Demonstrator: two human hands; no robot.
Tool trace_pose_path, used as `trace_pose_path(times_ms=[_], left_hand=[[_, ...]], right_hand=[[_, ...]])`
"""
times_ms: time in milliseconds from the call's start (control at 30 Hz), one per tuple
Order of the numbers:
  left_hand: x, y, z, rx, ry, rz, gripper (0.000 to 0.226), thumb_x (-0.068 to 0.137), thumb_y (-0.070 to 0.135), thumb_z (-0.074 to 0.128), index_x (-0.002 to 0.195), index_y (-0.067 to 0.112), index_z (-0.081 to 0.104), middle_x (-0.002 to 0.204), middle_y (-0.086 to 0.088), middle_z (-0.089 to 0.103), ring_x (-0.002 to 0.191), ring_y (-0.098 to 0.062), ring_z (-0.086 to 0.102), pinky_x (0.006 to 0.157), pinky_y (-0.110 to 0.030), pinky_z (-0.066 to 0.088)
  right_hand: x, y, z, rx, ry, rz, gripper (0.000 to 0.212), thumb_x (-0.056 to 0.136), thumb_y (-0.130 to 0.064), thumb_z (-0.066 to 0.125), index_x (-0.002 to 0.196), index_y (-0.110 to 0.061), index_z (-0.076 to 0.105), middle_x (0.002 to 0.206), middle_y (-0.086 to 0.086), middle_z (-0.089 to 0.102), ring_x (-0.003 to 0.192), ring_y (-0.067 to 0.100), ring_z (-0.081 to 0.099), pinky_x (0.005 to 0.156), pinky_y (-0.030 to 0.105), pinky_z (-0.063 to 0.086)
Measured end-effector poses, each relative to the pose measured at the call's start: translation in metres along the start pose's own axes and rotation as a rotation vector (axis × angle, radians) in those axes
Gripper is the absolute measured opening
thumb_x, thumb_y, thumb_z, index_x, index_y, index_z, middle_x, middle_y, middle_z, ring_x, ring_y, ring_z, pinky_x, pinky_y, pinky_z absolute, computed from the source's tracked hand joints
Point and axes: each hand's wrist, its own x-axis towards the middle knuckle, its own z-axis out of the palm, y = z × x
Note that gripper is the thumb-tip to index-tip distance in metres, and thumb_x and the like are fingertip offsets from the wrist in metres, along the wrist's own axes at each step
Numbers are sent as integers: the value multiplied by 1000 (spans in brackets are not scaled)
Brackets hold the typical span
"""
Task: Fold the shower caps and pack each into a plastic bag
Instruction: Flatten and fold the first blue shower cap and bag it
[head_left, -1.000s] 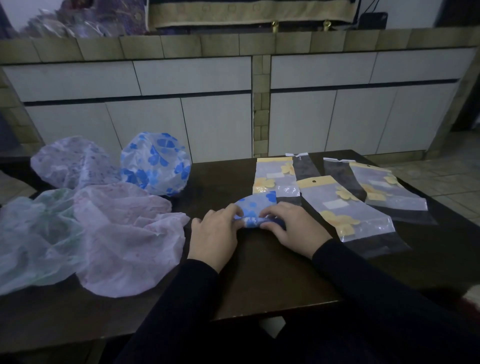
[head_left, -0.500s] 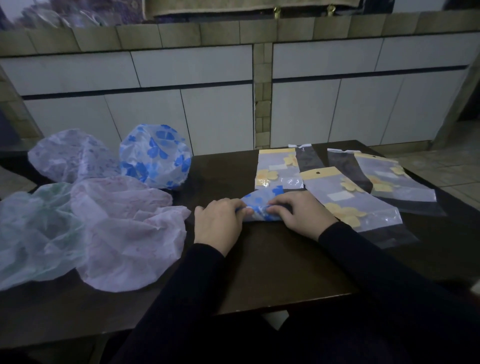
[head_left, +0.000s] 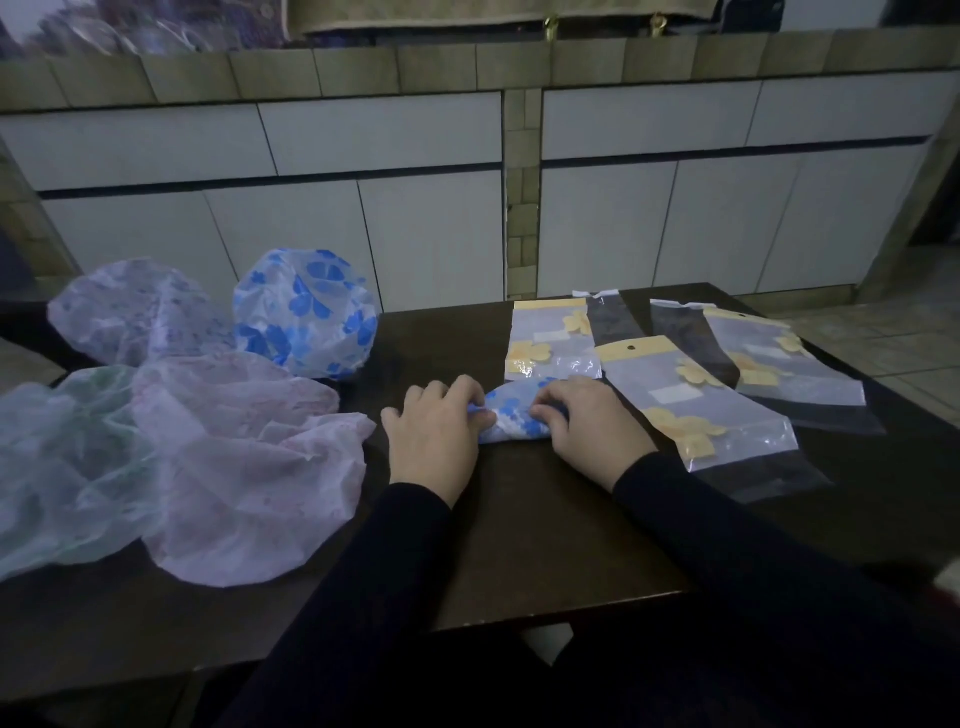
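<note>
Worktop: dark brown worktop, front edge runs across frame bottom, right corner near the floor tiles.
Room: dim; pale cabinet doors behind, tan tile ledge above them.
Folded cap: blue-flower shower cap in a small bundle, lying on worktop centre, betw. both hands.
L hand: left hand knuckles up, fingers curled, pinching bundle's left end.
R hand: right hand fingers curled over bundle's right end, pressing it down.
Bags: plastic bags w/ yellow headers; one just behind bundle, touching it; a second right of R hand; a third farther right, near worktop edge.
Loose caps: pink cap left of L hand, green cap at left, cut off by frame; blue-flower cap and a pale cap behind them.
Open room: bare worktop in front of hands, betw. the sleeves.
Hard to see: fingertips hidden under bundle; clear bag parts nearly vanish on dark wood; stuff on ledge top left blurred.
</note>
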Motion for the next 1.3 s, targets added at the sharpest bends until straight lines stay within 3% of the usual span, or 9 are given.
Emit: trace_pose_path(times_ms=[133, 233, 333, 400, 567, 800, 1100, 1233, 1300], left_hand=[[-1, -1, 4, 72, 93, 177, 19, 94, 34, 52, 112, 37, 57, 115, 10, 51, 106, -12, 42, 86, -32, 29], [-1, -2, 5, -14, 56, 133, 21, 95, 41, 48, 112, 35, 60, 114, 11, 54, 104, -9, 44, 80, -29, 27], [-2, -1, 4, 3, -38, 73, 37, 89, 58, 51, 118, 37, 58, 120, 11, 53, 112, -11, 44, 89, -37, 34], [-2, -1, 2, 7, -91, 44, 41, 87, 59, 54, 121, 38, 56, 125, 10, 51, 117, -12, 43, 97, -42, 36], [-5, -1, 1, -39, -102, 12, 32, 90, 49, 55, 121, 38, 57, 126, 8, 51, 117, -14, 42, 99, -45, 36], [-4, -1, 1, 29, -78, 28, 32, 95, 51, 44, 123, 39, 55, 119, 9, 54, 113, -14, 45, 95, -42, 35], [-1, -1, -2, 24, -114, 18, 32, 99, 47, 34, 120, 34, 56, 100, 8, 53, 100, -13, 49, 91, -40, 34], [0, 4, -2, -2, -69, 16, 13, 97, 42, 44, 107, 35, 45, 102, 7, 58, 92, -13, 49, 95, -44, 33], [0, 7, 0, 40, -46, 27, 15, 94, 38, 50, 108, 36, 43, 107, 6, 57, 100, -16, 50, 97, -48, 32]], right_hand=[[-5, -1, -5, -87, 73, -147, 22, 94, -25, 55, 114, -21, 63, 113, -2, 52, 106, 11, 49, 93, 25, 44], [-5, 0, -8, -199, -8, -206, 26, 98, -26, 48, 119, -20, 62, 114, 0, 58, 108, 14, 49, 94, 26, 40], [-7, 3, -11, -185, -75, -171, 36, 94, -44, 51, 118, -21, 62, 109, 0, 60, 103, 12, 51, 91, 27, 42], [-10, 4, -13, -195, -102, -171, 45, 89, -51, 55, 121, -22, 61, 109, -1, 59, 101, 11, 50, 90, 26, 42], [-10, 5, -10, -282, -69, -201, 38, 96, -44, 46, 125, -24, 60, 113, -1, 58, 107, 14, 48, 97, 30, 38], [-8, 6, -9, -281, -59, -200, 37, 97, -43, 44, 120, -23, 64, 102, 0, 61, 99, 14, 48, 89, 29, 40], [-2, 13, -5, -179, -4, -65, 29, 97, -44, 42, 112, -30, 63, 104, -5, 65, 105, 15, 51, 93, 34, 30], [0, 12, 2, -109, 78, 31, 18, 93, -48, 47, 103, -35, 53, 94, -8, 62, 96, 12, 53, 91, 35, 30], [-1, 10, 3, -131, 119, 40, 18, 93, -49, 48, 101, -33, 53, 92, -7, 61, 95, 13, 52, 91, 37, 32]])
